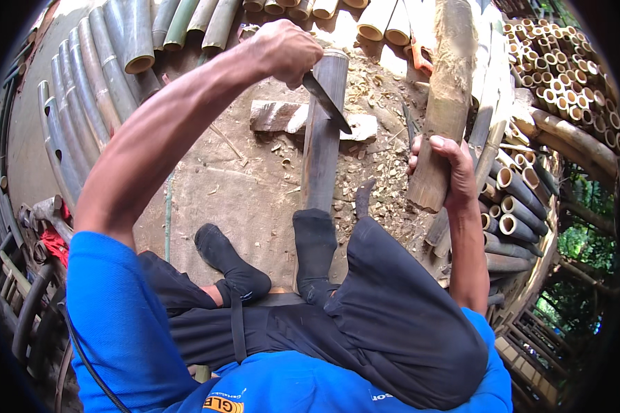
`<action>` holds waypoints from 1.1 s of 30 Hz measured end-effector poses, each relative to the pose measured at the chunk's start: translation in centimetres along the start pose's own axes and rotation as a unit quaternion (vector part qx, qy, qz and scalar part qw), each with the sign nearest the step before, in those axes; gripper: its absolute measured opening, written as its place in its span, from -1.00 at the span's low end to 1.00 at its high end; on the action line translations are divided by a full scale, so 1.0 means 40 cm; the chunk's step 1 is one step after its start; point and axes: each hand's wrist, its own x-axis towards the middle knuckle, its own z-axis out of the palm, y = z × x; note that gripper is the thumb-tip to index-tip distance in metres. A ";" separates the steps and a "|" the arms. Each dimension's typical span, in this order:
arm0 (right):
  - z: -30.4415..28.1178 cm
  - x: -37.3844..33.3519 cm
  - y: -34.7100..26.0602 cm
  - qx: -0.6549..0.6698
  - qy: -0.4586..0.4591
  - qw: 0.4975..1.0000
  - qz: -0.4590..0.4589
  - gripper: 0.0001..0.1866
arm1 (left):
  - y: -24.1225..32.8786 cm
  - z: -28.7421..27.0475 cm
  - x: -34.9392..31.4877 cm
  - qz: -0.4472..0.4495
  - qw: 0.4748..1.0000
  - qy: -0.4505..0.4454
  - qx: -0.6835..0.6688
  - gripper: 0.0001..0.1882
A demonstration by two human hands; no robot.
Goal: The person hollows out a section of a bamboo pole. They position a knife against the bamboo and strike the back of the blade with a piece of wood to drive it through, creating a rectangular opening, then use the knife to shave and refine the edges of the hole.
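My left hand (286, 54) is closed round the handle of a knife, raised at the top middle. The knife's dark blade (327, 103) points down to the right across a bamboo tube (324, 155); whether it touches cannot be told. That tube runs away from me over a pale block (275, 117), and my dark-socked foot (315, 241) is at its near end. On the right, my right hand (455, 165) grips the lower end of a thick bamboo pole (451, 76). The pole's pale, scraped upper part reaches the top edge.
Grey bamboo tubes (83, 89) lie at the left and far side. Cut tubes are stacked (565, 76) at the right. Wood chips (386, 158) litter the ground. An orange-handled saw (420, 58) lies far right of centre; a curved dark piece (364, 198) is by my knee.
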 end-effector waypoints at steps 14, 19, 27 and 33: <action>-0.045 -0.027 0.117 -0.109 0.090 0.990 0.005 -0.46 | 0.257 0.313 -0.357 -0.176 0.951 0.135 -0.218 -0.70; -0.025 -0.029 0.116 -0.155 0.083 0.984 -0.024 -0.45 | 0.271 0.311 -0.363 -0.185 0.948 0.118 -0.229 -0.74; -0.020 -0.042 0.103 -0.177 0.078 0.981 -0.005 -0.43 | 0.267 0.305 -0.361 -0.188 0.945 0.100 -0.249 -0.71; -0.042 -0.041 0.125 -0.254 0.052 0.965 -0.036 -0.41 | 0.267 0.303 -0.359 -0.187 0.944 0.112 -0.246 -0.77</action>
